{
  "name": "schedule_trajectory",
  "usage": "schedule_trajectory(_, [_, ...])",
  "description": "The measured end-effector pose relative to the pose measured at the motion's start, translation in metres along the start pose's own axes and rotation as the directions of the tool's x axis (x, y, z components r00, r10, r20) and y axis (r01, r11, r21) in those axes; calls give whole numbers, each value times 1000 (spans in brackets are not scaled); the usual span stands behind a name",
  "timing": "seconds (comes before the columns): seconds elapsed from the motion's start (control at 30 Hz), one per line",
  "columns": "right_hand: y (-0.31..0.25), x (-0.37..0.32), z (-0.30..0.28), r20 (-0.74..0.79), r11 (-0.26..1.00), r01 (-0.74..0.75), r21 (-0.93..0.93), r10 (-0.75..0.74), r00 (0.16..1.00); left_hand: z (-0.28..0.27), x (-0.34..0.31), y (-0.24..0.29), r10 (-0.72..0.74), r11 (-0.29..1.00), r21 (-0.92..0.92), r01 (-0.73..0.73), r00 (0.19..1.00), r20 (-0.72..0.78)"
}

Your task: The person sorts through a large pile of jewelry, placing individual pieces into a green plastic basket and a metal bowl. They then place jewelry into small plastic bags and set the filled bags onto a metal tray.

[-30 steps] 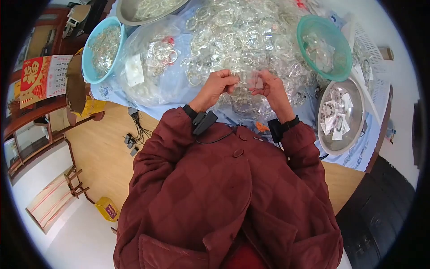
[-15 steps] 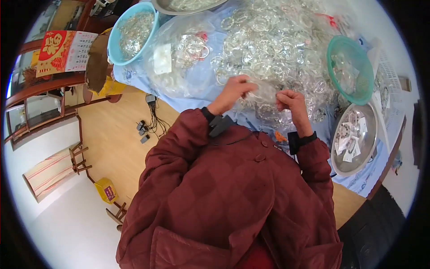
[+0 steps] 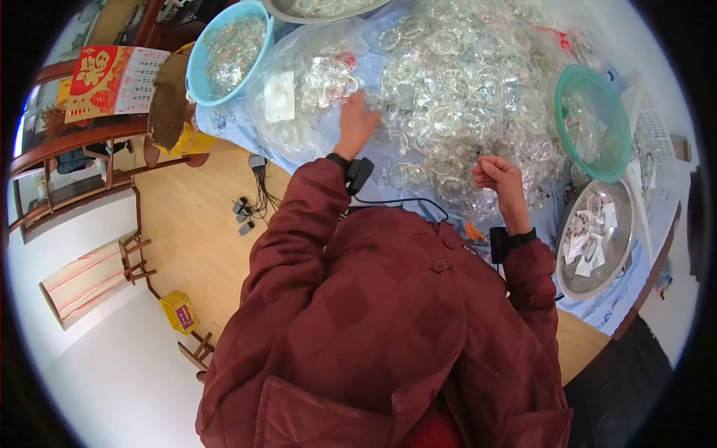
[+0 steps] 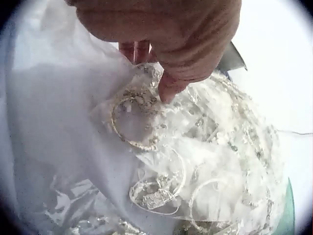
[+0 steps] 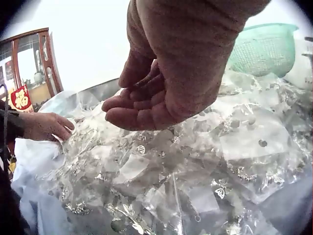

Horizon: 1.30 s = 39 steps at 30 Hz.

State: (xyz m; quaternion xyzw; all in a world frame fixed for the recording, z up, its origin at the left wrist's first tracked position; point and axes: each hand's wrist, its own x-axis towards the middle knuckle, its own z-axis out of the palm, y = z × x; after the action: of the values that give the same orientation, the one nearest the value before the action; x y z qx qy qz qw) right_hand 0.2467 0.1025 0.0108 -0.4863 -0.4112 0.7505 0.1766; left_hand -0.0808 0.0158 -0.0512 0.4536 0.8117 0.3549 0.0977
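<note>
Left hand (image 3: 357,123) on bangles (image 3: 455,89), right hand (image 3: 498,176) loosely curled

My head camera looks steeply down over my chest at the heap (image 3: 463,89) on the table. The left-wrist camera sits very close behind my left hand (image 4: 161,39), facing the heap. The right-wrist camera looks past my right hand (image 5: 166,83) across the same heap and also shows my left hand.

Room setting: pale wooden floor (image 3: 196,250), dark glass-fronted wooden cabinet (image 3: 66,166) bearing a red calendar (image 3: 112,71), small wooden stool (image 3: 138,261), yellow box (image 3: 179,312).
</note>
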Motion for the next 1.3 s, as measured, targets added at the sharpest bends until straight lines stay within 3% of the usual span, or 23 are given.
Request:
schedule_trajectory(0.07, [0,1,0,10,1000,-8,6,8,1000,6,4,4,138,962,237,-135,990,5])
schedule_trajectory(0.23, [-3,3,3,2,1000,-23,-8,23,1000,3,13,6,49,975,218,-47,999,-3])
schedule_trajectory(0.33, [-10,8,11,47,1000,-7,-24,8,999,-3,23,3,-26,970,244,-15,986,165])
schedule_trajectory(0.5, [-30,13,26,92,997,42,-60,-36,995,1,36,-3,-38,955,295,-34,971,236])
schedule_trajectory(0.6, [-31,16,27,99,998,43,-47,-39,994,21,45,0,25,999,-23,-26,999,-38])
schedule_trajectory(0.63, [-31,15,27,96,997,50,-52,-45,994,25,50,7,29,999,-29,-30,999,-42])
schedule_trajectory(0.73, [-34,12,27,112,996,47,-70,-39,993,38,75,29,-217,965,-165,204,974,-66])
schedule_trajectory(0.77, [-37,12,28,106,996,57,-75,-49,993,41,82,31,-210,965,-175,195,975,-69])
schedule_trajectory(0.87, [-41,7,29,88,996,65,-53,-60,994,46,90,28,-112,966,-203,159,968,225])
schedule_trajectory(0.9, [-40,7,29,78,997,63,-48,-59,995,41,88,31,-106,966,-204,156,966,235])
schedule_trajectory(0.93, [-39,10,28,78,997,69,-43,-65,995,30,84,41,-164,874,-374,311,912,375])
schedule_trajectory(1.0, [-39,17,25,73,996,84,-33,-81,994,9,73,70,-166,545,-563,622,738,654])
schedule_trajectory(1.13, [-61,14,49,50,978,120,169,-130,990,-24,39,121,-155,431,-632,645,742,652])
schedule_trajectory(1.3, [-68,24,63,100,979,149,142,-164,981,-30,24,131,-71,282,-691,666,733,677])
